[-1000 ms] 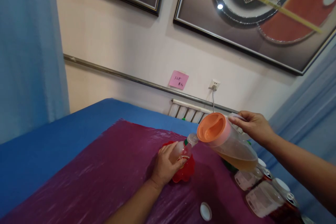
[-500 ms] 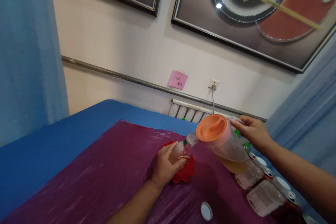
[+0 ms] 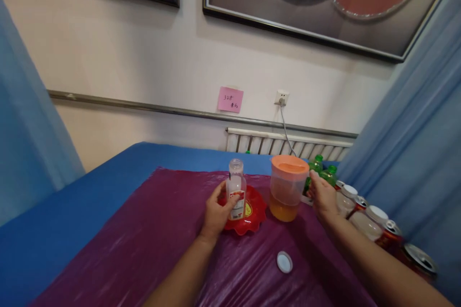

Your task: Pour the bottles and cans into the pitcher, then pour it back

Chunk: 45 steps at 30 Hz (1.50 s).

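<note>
My left hand (image 3: 216, 211) is closed around a clear bottle (image 3: 236, 182) with a red and white label. The bottle stands upright, uncapped, at a red wavy-edged plate (image 3: 256, 208); I cannot tell whether its base touches the plate. My right hand (image 3: 323, 195) grips the handle of a clear plastic pitcher (image 3: 283, 196) with an orange lid. The pitcher is upright to the right of the plate, with amber liquid in its lower part. Closer to me, a white bottle cap (image 3: 284, 262) lies on the purple plastic sheet (image 3: 151, 244).
Along the right side stand green bottles (image 3: 329, 175), white-capped jars (image 3: 369, 223) and red drink cans (image 3: 391, 235). A blue surface (image 3: 90, 192) extends under the sheet. Behind it are a white radiator (image 3: 259, 141) and a wall socket (image 3: 282, 98) with a plugged-in cable.
The pitcher has gone from tilted at the bottle's mouth to upright, lower and apart from it. My left hand has turned the bottle from leaning to upright. The view has levelled.
</note>
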Each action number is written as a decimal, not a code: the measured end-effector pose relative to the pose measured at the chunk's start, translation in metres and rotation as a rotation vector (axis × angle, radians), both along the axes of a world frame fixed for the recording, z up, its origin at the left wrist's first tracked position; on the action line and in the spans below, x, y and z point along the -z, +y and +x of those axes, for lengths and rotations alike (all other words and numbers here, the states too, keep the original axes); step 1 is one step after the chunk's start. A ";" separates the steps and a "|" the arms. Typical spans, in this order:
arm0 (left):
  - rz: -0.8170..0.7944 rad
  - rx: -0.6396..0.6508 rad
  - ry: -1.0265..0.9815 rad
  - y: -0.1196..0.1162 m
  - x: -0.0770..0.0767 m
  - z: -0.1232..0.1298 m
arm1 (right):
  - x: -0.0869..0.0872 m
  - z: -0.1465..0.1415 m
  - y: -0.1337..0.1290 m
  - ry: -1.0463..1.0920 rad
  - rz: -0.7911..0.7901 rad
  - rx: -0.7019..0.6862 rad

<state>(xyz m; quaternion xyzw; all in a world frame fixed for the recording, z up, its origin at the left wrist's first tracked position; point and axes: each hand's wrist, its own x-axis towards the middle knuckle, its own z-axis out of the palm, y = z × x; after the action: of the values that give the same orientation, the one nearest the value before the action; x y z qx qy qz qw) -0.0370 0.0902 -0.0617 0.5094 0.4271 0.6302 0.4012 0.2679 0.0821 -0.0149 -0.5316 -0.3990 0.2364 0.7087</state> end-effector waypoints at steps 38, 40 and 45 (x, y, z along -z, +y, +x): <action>0.013 -0.107 -0.018 -0.008 -0.014 0.005 | 0.062 -0.054 -0.133 -1.027 -0.515 -0.561; 0.007 -0.105 -0.020 -0.008 -0.014 0.004 | 0.061 -0.055 -0.134 -1.006 -0.500 -0.549; 0.002 -0.099 -0.018 -0.009 -0.014 0.003 | 0.052 -0.057 -0.137 -0.822 -0.350 -0.571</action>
<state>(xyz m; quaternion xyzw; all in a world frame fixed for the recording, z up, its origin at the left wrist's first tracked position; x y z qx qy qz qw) -0.0342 0.0813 -0.0477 0.4824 0.4475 0.6544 0.3726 0.2105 -0.0553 -0.0668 -0.5607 -0.7276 0.2552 0.3019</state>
